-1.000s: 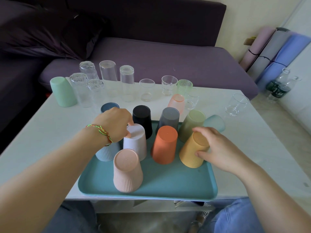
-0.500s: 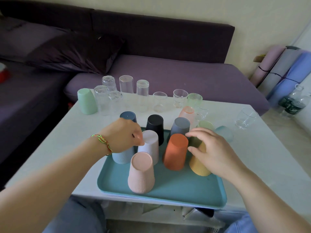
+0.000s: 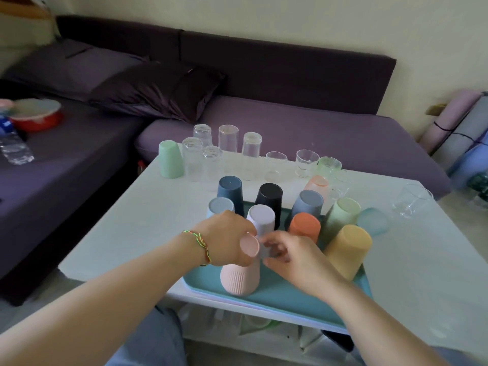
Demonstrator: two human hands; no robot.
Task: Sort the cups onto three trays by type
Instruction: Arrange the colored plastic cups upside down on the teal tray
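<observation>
Left hand (image 3: pixel 227 241): fingers curled round the top of the pink ribbed cup (image 3: pixel 239 280), which stands at the front of the teal tray (image 3: pixel 277 294). Right hand (image 3: pixel 298 260): fingers half-curled just beside it, and I can't tell if they hold anything. I'd lift straight up, clear of the white cup (image 3: pixel 261 217). The tray carries upturned coloured cups; the glass cups (image 3: pixel 228 138) sit on the table (image 3: pixel 148 220).

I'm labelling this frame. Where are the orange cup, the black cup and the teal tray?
orange cup (image 3: pixel 305 223): head view, on its upturned base.
black cup (image 3: pixel 270 200): head view, on its side wall.
teal tray (image 3: pixel 277 293): head view, on the bare floor near its front edge.
</observation>
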